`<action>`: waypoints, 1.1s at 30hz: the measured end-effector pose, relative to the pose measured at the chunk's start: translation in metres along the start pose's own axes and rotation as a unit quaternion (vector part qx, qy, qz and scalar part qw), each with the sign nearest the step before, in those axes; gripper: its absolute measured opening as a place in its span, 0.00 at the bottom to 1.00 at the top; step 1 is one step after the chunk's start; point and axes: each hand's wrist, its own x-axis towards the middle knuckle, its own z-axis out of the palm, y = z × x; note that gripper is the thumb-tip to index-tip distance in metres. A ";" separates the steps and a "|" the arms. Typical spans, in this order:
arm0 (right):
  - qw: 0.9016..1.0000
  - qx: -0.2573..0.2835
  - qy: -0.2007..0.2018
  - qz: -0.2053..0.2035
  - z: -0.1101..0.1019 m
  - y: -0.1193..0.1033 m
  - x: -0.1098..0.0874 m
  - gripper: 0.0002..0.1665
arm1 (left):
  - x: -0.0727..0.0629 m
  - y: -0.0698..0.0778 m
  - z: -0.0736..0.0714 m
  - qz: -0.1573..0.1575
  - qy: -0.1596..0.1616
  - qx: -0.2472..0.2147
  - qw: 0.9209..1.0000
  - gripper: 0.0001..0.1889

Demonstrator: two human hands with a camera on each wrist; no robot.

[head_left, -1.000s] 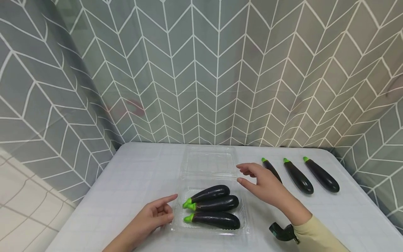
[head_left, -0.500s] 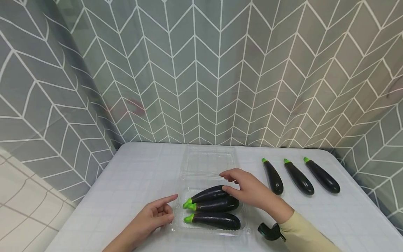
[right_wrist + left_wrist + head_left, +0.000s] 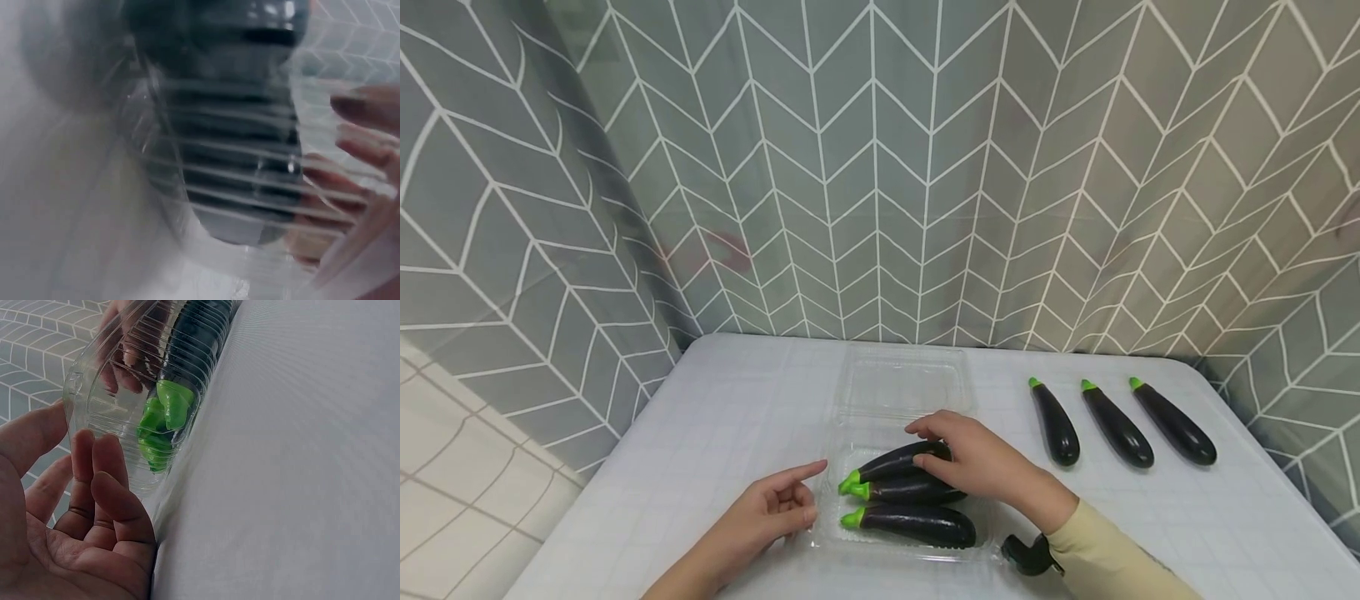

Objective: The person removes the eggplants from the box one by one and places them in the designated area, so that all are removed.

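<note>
Beside a clear plastic clamshell container point(image 3: 895, 553), my left hand point(image 3: 778, 508) has its index finger out and its other fingers bent. In the left wrist view its thumb and fingertips touch the container's rim and wall. Three glossy dark eggplants lie side by side inside, green stems to the left: a far eggplant point(image 3: 887, 462), a middle eggplant point(image 3: 898, 490) and a near eggplant point(image 3: 925, 525). Over the blunt ends of the far two reaches my right hand point(image 3: 973, 458), its thumb overlapping the far eggplant and its fingers beyond it. The right wrist view is blurred.
The clamshell's lid point(image 3: 904, 379) lies folded back behind its base. Three more eggplants stand apart in a row at the right: a left one point(image 3: 1056, 423), a centre one point(image 3: 1117, 425) and a right one point(image 3: 1175, 423). Patterned curtains point(image 3: 880, 208) border the white table point(image 3: 737, 400).
My right hand has moved left and down from beside the container to over the far eggplants. My left hand stays at the container's left edge. The eggplants look unmoved.
</note>
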 end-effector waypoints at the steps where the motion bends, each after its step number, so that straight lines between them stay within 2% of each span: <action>1: 1.000 0.001 -0.004 0.001 0.001 -0.001 0.001 0.21 | 0.000 0.000 0.000 -0.001 0.000 -0.001 1.000 0.33; 12: 0.998 -0.046 -0.052 -0.006 0.009 -0.011 0.010 0.19 | -0.001 0.000 0.001 0.004 -0.004 -0.003 1.000 0.33; 19: 0.993 -0.074 -0.085 0.020 0.014 -0.021 0.016 0.19 | -0.001 0.002 0.002 -0.007 0.005 0.002 1.000 0.33; 24: 0.991 -0.095 -0.090 0.022 0.015 -0.024 0.019 0.19 | -0.001 0.002 0.001 -0.001 0.004 0.000 1.000 0.33; 29: 0.990 -0.109 -0.094 0.005 0.017 -0.021 0.020 0.20 | -0.001 0.001 0.001 0.004 0.002 -0.002 1.000 0.33; 33: 0.990 -0.112 -0.081 -0.014 0.017 -0.019 0.017 0.19 | -0.002 0.002 0.001 0.001 0.002 0.000 1.000 0.33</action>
